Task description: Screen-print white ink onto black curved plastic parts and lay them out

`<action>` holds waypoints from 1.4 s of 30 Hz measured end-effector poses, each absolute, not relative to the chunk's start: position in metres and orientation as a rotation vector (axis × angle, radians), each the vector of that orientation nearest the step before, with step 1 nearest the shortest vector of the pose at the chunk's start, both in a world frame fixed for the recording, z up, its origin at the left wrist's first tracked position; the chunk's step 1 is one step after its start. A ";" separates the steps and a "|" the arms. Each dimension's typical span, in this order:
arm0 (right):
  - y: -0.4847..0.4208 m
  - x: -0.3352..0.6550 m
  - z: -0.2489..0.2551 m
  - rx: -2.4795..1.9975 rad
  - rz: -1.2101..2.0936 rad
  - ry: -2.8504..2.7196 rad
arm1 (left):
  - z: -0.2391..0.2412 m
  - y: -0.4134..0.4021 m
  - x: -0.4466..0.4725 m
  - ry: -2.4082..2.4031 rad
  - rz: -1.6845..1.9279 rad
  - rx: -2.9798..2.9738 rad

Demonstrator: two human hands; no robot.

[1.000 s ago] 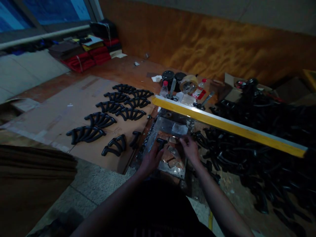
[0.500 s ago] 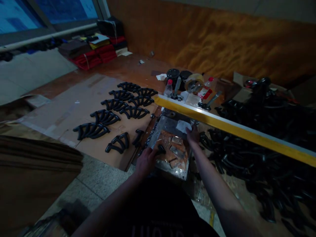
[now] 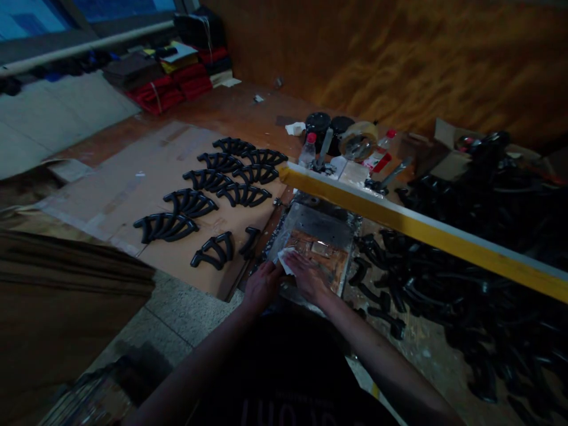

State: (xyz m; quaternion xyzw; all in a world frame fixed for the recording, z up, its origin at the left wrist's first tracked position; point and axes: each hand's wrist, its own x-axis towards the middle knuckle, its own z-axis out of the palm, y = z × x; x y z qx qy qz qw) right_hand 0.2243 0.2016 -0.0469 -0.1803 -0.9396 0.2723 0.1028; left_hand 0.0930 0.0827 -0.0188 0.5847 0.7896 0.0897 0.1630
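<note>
There's the white cloth (image 3: pixel 285 260), small and crumpled, pinned under the fingers of the right hand (image 3: pixel 307 278), its pale edge poking out just left of them, right beside the left hand (image 3: pixel 262 285). It sits on the near left corner of the grey metal plate (image 3: pixel 322 225), which lies flat just ahead of both hands, patched orange-brown and glinting.

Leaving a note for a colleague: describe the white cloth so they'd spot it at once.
Find the long yellow bar; a metal plate lies just before it. At the plate's near left corner, between left hand and right hand, sits the white cloth: the only pale, crumpled thing on that plate.
</note>
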 end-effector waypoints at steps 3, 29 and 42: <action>0.197 0.237 -0.046 -0.516 0.766 -2.818 | -0.017 0.083 0.094 2.259 0.240 1.647; 0.219 0.311 0.049 -1.292 1.698 -0.885 | -0.006 0.115 0.120 1.905 0.756 1.576; 0.218 0.297 0.046 -1.289 1.798 -0.761 | -0.030 0.145 -0.013 2.574 0.333 0.893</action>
